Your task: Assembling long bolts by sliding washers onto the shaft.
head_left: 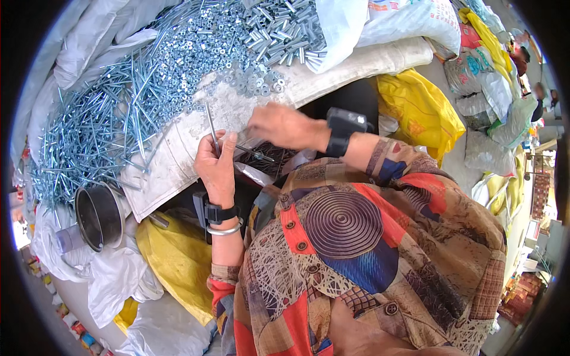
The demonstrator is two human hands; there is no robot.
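Observation:
My left hand [217, 169] is closed on a long thin metal bolt [211, 118] that sticks up past the thumb. A second bolt [255, 154], with a thicker end, slants from beside that hand toward my lap; whether the same fingers hold it I cannot tell. Close by on the right, my right hand [282, 126] is curled and smeared by motion, so its grip is unclear. Flat washers [256, 82] lie on the pale cloth [172, 172] beyond my hands. Behind them are heaps of small nuts [184, 59], metal sleeves [285, 35] and long bolts [98, 124].
A dark round pot [100, 216] lies tipped at the left beside white plastic sheeting [122, 279]. Yellow sacks [178, 255] are at my left, and another yellow sack [415, 110] is at my right. Filled bags [475, 77] stand farther right. White sacks [404, 26] border the heaps.

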